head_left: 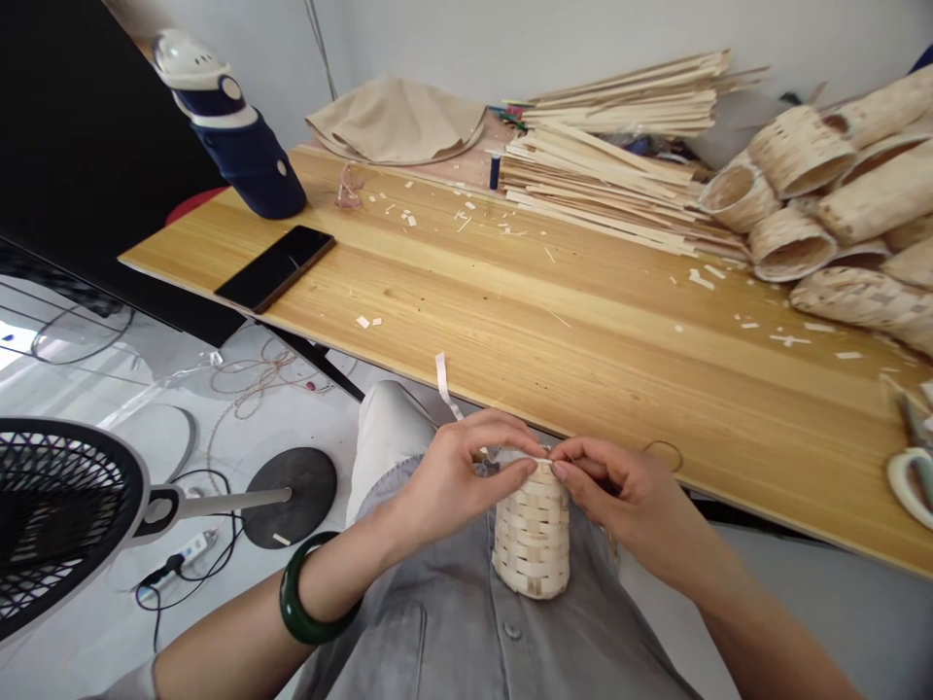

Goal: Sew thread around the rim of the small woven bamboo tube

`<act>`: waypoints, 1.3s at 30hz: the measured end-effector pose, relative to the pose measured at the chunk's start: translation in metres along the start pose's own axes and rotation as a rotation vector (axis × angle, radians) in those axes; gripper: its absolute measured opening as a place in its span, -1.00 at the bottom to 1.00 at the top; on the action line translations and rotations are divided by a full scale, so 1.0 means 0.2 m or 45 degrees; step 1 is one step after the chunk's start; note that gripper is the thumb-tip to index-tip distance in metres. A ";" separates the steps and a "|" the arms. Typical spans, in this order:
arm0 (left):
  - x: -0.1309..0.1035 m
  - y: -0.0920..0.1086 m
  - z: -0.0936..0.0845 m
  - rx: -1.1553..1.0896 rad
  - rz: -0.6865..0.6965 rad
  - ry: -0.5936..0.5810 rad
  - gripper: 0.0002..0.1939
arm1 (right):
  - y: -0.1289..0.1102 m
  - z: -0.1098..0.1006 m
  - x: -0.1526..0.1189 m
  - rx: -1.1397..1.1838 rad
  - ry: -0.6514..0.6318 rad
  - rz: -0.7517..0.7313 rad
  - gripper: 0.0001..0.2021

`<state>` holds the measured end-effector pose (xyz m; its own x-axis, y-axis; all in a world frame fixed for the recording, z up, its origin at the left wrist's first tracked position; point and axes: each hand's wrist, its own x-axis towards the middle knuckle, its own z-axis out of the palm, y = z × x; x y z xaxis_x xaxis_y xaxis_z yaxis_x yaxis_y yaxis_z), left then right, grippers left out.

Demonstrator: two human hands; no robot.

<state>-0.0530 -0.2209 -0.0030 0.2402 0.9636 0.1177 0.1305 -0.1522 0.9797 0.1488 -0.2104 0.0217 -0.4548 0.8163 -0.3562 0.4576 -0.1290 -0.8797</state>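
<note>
A small woven basket (534,535) of pale wood strips rests against the grey shirt, its far end at the table's front edge. My left hand (485,457) pinches the basket's upper end between thumb and fingers. From the other side, the fingertips of my right hand (608,476) close on the same end, almost meeting the left ones. A thin pale strip (442,377) sticks up beyond my left fingers; where it joins the basket is hidden.
Bundles of wood strips (604,185) and several woven tubes (794,243) lie along the back and right. On the table's left are a phone (277,267) and a blue bottle (244,156). Scissors (915,467) sit at far right. A fan (62,525) stands left, near floor cables.
</note>
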 end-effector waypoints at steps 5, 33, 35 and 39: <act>0.01 0.01 -0.04 0.367 0.342 -0.039 -0.86 | -0.01 0.00 0.01 -0.033 0.001 -0.021 -0.74; 0.02 -0.10 -0.11 0.770 0.800 -0.273 -0.80 | -0.02 0.01 0.00 -0.099 0.061 -0.023 -0.75; 0.03 -0.11 -0.08 0.716 0.763 -0.144 -0.87 | -0.02 0.01 -0.01 -0.101 0.056 -0.013 -0.75; 0.03 -0.10 -0.01 0.349 0.502 0.024 -0.93 | -0.03 0.01 -0.01 -0.092 0.030 -0.016 -0.74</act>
<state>-0.0569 -0.2124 -0.0217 0.3052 0.8241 0.4772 0.2827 -0.5570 0.7809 0.1460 -0.2117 0.0269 -0.4432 0.8307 -0.3368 0.5063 -0.0780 -0.8588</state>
